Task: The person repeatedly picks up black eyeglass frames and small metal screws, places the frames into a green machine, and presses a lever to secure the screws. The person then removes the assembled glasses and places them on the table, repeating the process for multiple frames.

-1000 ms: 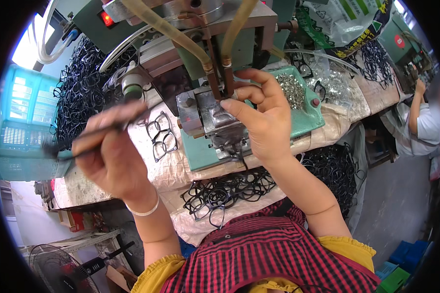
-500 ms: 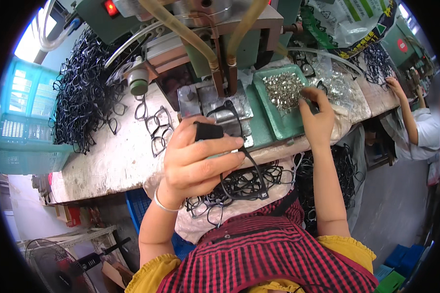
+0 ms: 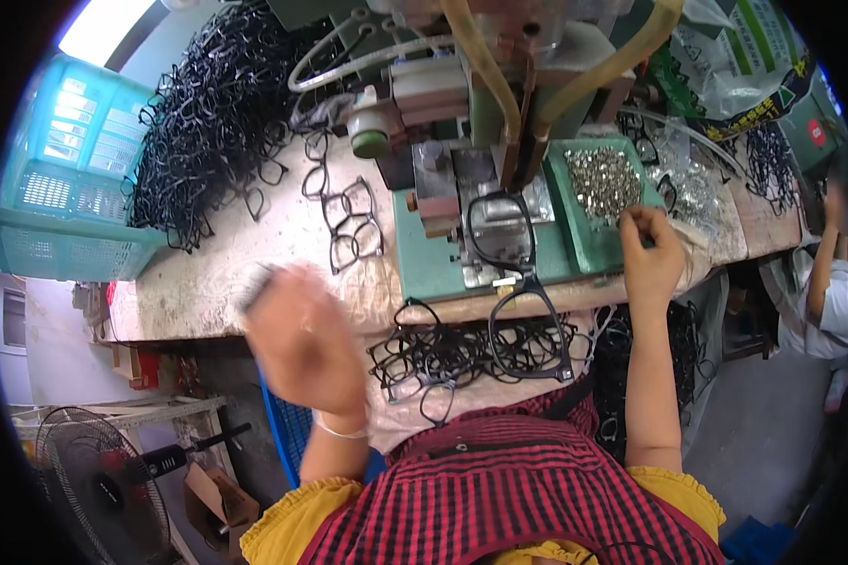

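My left hand [image 3: 306, 339] hangs over the front edge of the bench, smeared by motion, with a dark cover at its fingers. A black eyeglass frame [image 3: 531, 285] rests on the machine's metal fixture, one rim under the two upright copper-coloured electrodes [image 3: 518, 155], the other jutting over the bench edge. No hand touches it. At the right, my right hand [image 3: 654, 254] has its fingers pinched together by the near right corner of a green tray [image 3: 608, 247]. Small shiny metal parts [image 3: 601, 179] fill much of that tray. Whatever the fingertips hold is hidden.
Several black frames [image 3: 433, 353] lie on cloth at my lap. More frames [image 3: 356, 226] lie on the bench left of the machine, beside a large heap [image 3: 207, 122]. A turquoise basket [image 3: 75, 235] stands far left, a fan [image 3: 104, 480] below. Another person's arm [image 3: 824, 250] shows at right.
My left hand has let go of the eyeglass frame and swung left, leaving it on the fixture. My right hand's fingers have closed together at the tray. The whole view has shifted.
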{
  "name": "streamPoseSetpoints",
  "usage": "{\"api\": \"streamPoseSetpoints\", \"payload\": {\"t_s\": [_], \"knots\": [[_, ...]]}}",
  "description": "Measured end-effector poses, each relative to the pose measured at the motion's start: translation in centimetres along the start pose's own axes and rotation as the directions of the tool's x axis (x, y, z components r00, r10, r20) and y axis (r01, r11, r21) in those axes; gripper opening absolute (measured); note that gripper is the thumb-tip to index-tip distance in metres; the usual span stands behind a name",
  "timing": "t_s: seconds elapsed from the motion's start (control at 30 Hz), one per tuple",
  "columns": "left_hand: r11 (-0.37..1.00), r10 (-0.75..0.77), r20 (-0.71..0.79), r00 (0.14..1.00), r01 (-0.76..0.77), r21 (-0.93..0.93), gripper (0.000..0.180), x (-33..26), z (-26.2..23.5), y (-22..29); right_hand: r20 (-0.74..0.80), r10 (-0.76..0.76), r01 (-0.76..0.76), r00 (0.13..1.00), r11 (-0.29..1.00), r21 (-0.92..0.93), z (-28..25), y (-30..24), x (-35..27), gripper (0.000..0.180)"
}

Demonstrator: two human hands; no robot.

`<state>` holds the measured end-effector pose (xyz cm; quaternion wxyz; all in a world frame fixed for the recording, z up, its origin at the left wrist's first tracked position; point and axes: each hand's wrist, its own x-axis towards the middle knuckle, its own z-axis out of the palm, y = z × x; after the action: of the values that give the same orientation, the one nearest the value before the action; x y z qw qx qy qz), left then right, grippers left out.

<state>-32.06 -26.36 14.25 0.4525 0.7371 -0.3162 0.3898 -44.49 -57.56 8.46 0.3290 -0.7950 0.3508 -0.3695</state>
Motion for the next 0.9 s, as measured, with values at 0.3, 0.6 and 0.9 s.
{"api": "streamPoseSetpoints", "payload": {"t_s": [0.3, 0.6, 0.9], "knots": [[0.974, -0.022, 0.622, 0.783, -0.122, 0.188, 0.030, 1.4, 5.7, -14.3, 0.002, -0.117, 0.115, 0.993, 0.985, 0.129, 2.9, -2.3, 1.7, 0.016], [0.413, -0.581, 0.435, 0.688, 0.710, -0.571, 0.030, 1.7, 2.3, -17.4, -0.183, -0.098, 0.102, 0.978, 0.995, 0.008, -4.8, 1.3, -2.6, 0.011], [0.024, -0.601, 0.599, 0.529, 0.761, -0.648, 0.027, 2.7, 5.5, -10.2, 0.104, -0.400, 0.307, 0.911, 0.823, 0.479, 3.2, -10.7, 1.9, 0.015]]}}
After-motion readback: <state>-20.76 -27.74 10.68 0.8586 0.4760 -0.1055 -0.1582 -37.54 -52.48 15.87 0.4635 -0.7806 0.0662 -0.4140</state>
